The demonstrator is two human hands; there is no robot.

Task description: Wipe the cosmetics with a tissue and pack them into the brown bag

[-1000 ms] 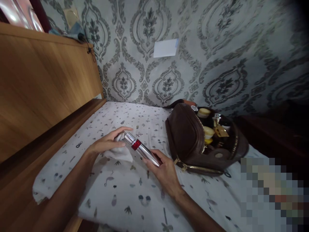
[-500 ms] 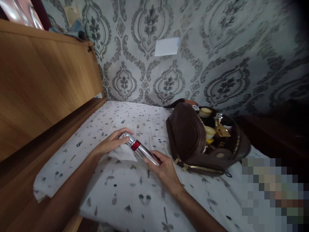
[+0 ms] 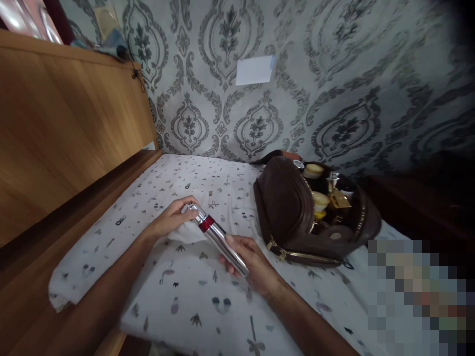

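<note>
A slim silver bottle [image 3: 219, 240] with a red band near its top slants across the middle of the view, above the patterned bedsheet. My left hand [image 3: 171, 217] is closed around its upper end, thumb on the silver neck. Under that same hand hangs a thin white tissue or cloth [image 3: 191, 231]. Lower down, my right hand [image 3: 258, 262] grips the bottle's body, with the thumb on top and fingertips showing underneath. The bottle's silver base end is exposed beside the right palm. Part of the bottle's top is hidden by the left fingers.
An unzipped brown leather bag [image 3: 284, 202] stands to the right, holding yellow-lidded jars and a gold bottle. Along the left runs a wooden bed panel [image 3: 74, 109]. Behind is a damask-patterned wall with a white card [image 3: 255, 70]. The lower right corner is pixelated.
My right hand has shifted its grip, its fingers now curled beneath the bottle and the base end uncovered. My left hand stays at the top end. The view has moved slightly.
</note>
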